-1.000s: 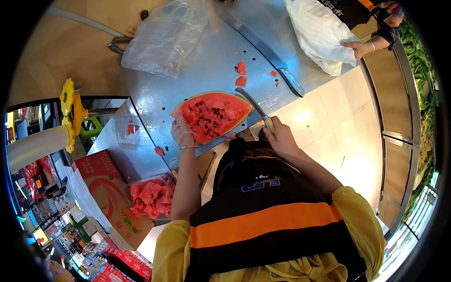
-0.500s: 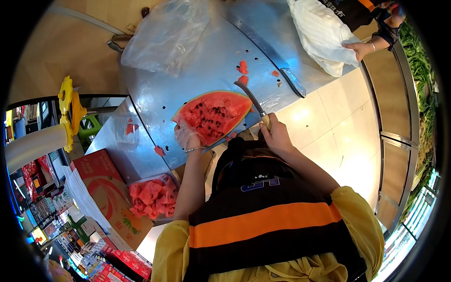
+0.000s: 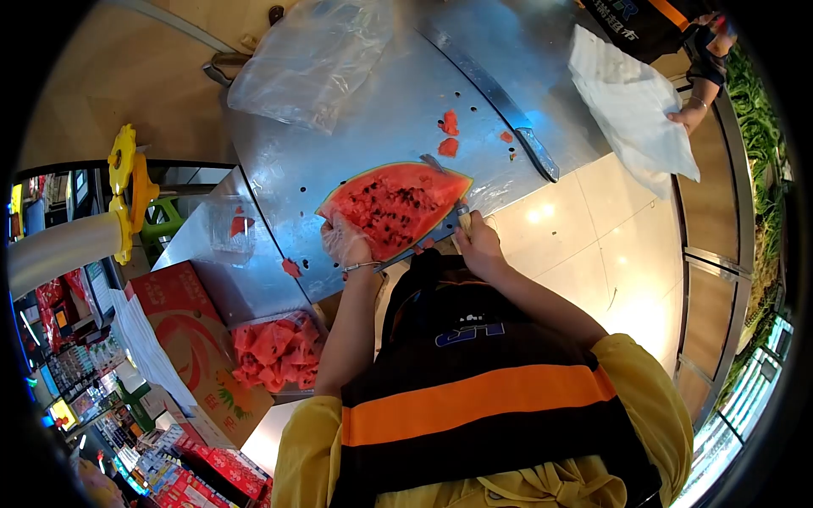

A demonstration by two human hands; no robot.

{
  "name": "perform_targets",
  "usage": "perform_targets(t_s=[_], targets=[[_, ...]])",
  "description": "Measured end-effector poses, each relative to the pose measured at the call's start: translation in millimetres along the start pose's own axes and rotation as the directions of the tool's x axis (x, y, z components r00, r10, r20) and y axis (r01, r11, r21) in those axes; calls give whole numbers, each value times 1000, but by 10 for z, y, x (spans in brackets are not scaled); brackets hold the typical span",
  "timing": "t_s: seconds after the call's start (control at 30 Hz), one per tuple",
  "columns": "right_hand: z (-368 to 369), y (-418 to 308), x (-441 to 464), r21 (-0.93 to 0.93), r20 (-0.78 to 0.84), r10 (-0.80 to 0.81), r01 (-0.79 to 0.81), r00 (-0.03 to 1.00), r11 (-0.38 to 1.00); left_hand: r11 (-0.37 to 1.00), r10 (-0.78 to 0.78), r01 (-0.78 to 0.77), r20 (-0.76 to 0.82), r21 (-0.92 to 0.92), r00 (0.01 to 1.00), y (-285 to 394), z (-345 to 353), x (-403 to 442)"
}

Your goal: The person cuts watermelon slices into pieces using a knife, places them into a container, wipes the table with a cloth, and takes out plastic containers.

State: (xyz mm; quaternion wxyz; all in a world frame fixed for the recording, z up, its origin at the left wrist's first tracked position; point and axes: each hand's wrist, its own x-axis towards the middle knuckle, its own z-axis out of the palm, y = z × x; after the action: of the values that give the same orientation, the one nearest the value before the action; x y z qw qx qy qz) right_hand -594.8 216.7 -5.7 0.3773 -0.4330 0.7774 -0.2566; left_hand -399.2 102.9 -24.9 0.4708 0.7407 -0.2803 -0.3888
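Note:
A cut watermelon piece (image 3: 394, 207), red flesh up with black seeds, lies on the metal table (image 3: 373, 140). My left hand (image 3: 345, 243), in a clear plastic glove, grips its left end. My right hand (image 3: 480, 245) is closed round the handle of a small curved knife (image 3: 462, 215). The blade lies at the watermelon's right end, its tip showing near the upper rind and its middle hidden by the flesh. Small red scraps (image 3: 449, 124) lie beyond the watermelon.
A long knife (image 3: 487, 89) and a clear plastic bag (image 3: 309, 63) lie on the table's far part. A tub of watermelon chunks (image 3: 278, 351) and a cardboard box (image 3: 190, 339) are at left. A person's hand (image 3: 690, 114) holds white cloth-like material (image 3: 631, 102) at right.
The small knife has moved from beside the watermelon into its right end. My right hand has shifted slightly left. The other person's hand and the white material have moved right.

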Motion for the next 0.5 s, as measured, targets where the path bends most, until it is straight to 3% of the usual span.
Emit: perform_targets(t_s=[0.17, 0.27, 0.33, 0.5], targets=[[51, 18, -3, -2, 28, 27, -26, 999, 1000, 984, 117, -115, -8, 139, 993, -146, -14, 74], [65, -28, 16, -20, 58, 31, -30, 998, 999, 959, 100, -91, -21, 267, 995, -47, -34, 0], [-2, -5, 28, 42, 108, -15, 10, 994, 999, 954, 98, -88, -21, 286, 995, 27, -24, -28], [-272, 69, 89, -11, 250, -64, 69, 966, 998, 968, 70, -75, 30, 240, 997, -135, -21, 117]])
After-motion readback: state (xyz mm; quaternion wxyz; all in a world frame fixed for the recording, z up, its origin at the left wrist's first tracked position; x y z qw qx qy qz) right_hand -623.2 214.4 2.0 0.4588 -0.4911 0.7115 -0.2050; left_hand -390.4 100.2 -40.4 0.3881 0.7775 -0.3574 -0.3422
